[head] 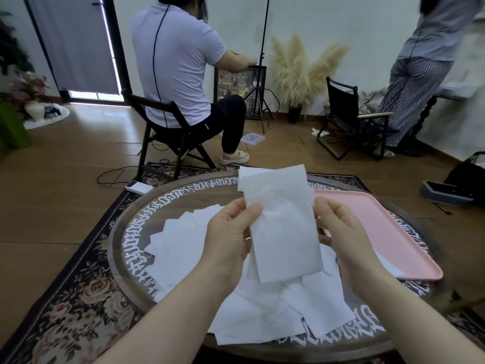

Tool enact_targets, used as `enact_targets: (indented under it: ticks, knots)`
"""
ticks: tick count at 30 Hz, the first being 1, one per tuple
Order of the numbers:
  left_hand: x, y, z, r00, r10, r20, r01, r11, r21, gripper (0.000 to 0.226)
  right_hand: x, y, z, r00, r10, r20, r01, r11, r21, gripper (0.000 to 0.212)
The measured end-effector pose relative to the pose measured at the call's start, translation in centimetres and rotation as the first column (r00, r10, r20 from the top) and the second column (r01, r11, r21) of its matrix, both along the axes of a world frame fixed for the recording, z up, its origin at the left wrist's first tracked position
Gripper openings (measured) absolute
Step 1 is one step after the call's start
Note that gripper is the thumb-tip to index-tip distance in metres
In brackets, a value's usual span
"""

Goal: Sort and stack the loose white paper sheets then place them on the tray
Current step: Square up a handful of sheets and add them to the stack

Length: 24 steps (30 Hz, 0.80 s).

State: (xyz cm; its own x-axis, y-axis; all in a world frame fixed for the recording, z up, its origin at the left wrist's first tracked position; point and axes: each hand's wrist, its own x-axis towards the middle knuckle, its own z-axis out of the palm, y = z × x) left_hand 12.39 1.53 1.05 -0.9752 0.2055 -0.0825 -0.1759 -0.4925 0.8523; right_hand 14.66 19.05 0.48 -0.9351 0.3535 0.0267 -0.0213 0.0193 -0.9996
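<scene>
I hold a small stack of white paper sheets upright above the round table. My left hand pinches its left edge with the thumb in front. My right hand grips the right edge, fingers behind the paper. Under my hands a loose pile of white sheets is spread over the middle and near side of the table. The pink tray lies on the table to the right, with one white sheet partly on its near corner. Another white stack shows at the table's far edge, behind the held sheets.
The round dark table has white lettering around its rim and stands on a flowered rug. A white device lies on the floor beyond it. A seated person, a black chair and a standing person are further back.
</scene>
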Motion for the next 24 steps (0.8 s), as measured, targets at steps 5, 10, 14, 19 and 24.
enact_targets:
  ticks: [5,10,14,19,24]
  knots:
    - [-0.3,-0.5,0.0,0.995,-0.058,0.080,0.049,0.993,0.111,0.014,0.1,0.1,0.2,0.944,0.292,0.152,-0.282,0.956,-0.082,0.053]
    - [-0.5,-0.7,0.0,0.992,0.061,0.107,-0.071,0.993,0.095,0.008,0.2,0.2,-0.1,0.966,0.255,-0.033,-0.256,0.967,-0.010,0.022]
    - [-0.9,-1.0,0.0,0.990,0.104,0.099,-0.112,0.991,0.078,0.007,0.2,0.0,-0.1,0.983,0.167,-0.074,-0.166,0.986,0.021,0.013]
    - [-1.8,-1.7,-0.1,0.935,0.339,0.099,-0.339,0.940,-0.019,0.011,0.1,0.4,1.1,0.979,0.028,-0.201,-0.050,0.993,-0.103,0.015]
    - [-2.9,-2.7,-1.0,0.861,0.497,0.111,-0.471,0.860,-0.195,0.008,0.7,1.1,2.6,0.916,0.237,-0.324,-0.347,0.874,-0.339,0.010]
